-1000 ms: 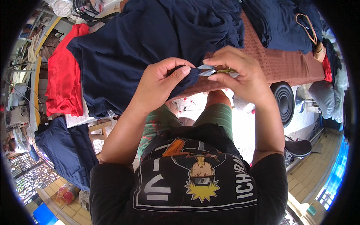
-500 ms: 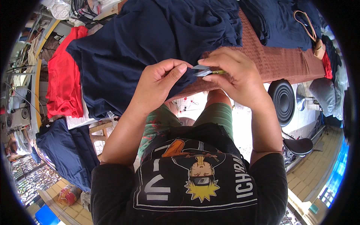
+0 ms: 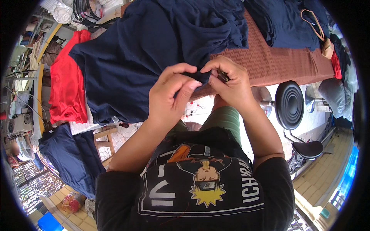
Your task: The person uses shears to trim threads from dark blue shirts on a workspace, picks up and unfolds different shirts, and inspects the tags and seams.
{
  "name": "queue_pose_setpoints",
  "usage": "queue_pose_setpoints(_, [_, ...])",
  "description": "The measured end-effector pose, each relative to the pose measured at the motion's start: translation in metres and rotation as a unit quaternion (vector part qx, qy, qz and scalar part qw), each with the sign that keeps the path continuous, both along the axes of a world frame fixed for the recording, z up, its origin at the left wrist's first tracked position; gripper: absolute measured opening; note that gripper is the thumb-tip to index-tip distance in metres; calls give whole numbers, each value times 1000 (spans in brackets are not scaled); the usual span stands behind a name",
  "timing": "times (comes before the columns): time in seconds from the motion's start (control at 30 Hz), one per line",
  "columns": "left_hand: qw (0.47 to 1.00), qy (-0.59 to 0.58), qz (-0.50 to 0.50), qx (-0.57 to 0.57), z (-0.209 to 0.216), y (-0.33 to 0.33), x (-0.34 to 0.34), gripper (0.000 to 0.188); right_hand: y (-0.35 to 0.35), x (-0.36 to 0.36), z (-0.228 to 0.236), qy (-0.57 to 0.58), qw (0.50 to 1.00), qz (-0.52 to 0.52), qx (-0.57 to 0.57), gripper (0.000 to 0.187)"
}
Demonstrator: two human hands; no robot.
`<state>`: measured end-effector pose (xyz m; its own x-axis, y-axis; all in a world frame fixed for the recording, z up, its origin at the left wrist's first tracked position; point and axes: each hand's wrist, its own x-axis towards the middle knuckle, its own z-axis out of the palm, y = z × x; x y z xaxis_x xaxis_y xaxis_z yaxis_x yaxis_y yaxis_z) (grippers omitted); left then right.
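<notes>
A large navy blue garment [image 3: 154, 50] lies spread and creased over the table, one edge drawn toward me. My left hand [image 3: 169, 94] is closed on that edge, pinching it between thumb and fingers. Right beside it, the fingertips of my right hand [image 3: 234, 82] pinch the same bit of cloth. Tucked inside the right palm are small thread snips [image 3: 226, 78]; only a sliver of them shows, and the fingers hide the blades.
A brown patterned cloth [image 3: 285, 65] covers the table. Folded navy cloth [image 3: 285, 23] lies at the far right, red fabric [image 3: 67, 81] at the left. Near the right edge stands a round black stool [image 3: 289, 104]. A wooden stool [image 3: 105, 140] is at lower left.
The snips, earlier held out with blades at the cloth edge, are now drawn back into my right palm. My right fingertips have closed on the cloth next to my left hand.
</notes>
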<state>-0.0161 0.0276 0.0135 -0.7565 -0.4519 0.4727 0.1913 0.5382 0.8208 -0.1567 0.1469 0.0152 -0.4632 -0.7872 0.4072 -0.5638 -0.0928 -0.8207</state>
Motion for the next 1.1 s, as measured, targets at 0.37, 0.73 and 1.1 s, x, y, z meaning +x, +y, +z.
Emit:
queue_pose_setpoints(0.37, [994,-91,-9,-53,8,2,-3,35,5,3,-7,-122,991,-49,20,18])
queue_pose_setpoints(0.73, [972,-101,-18,211,3,-7,0,30,16,14,14,18,998,-53,40,30])
queue_pose_setpoints(1.1, [976,-158,-48,144,3,-8,-4,33,16,7,9,72,996,-50,2,26])
